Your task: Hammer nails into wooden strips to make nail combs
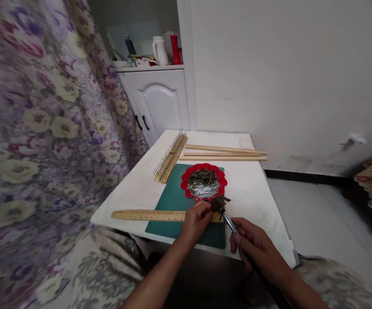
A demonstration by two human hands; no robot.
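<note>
A long wooden strip [147, 215] lies across the front of a green cutting mat [176, 201] on a white table [253, 201]. My left hand [197, 221] rests on the strip's right end, fingers pinched together, probably on a nail too small to make out. My right hand [257, 249] is wrapped round the handle of a hammer [221, 206], whose dark head hovers just above the left fingertips. A red scalloped dish [204, 182] full of several metal nails sits just behind the hammer head.
A wooden strip studded with upright nails [170, 157] lies at the table's back left. Three bare strips [224, 153] lie along the back edge. A flowered curtain [44, 128] hangs at left, a white cabinet [157, 103] behind, a wall to the right.
</note>
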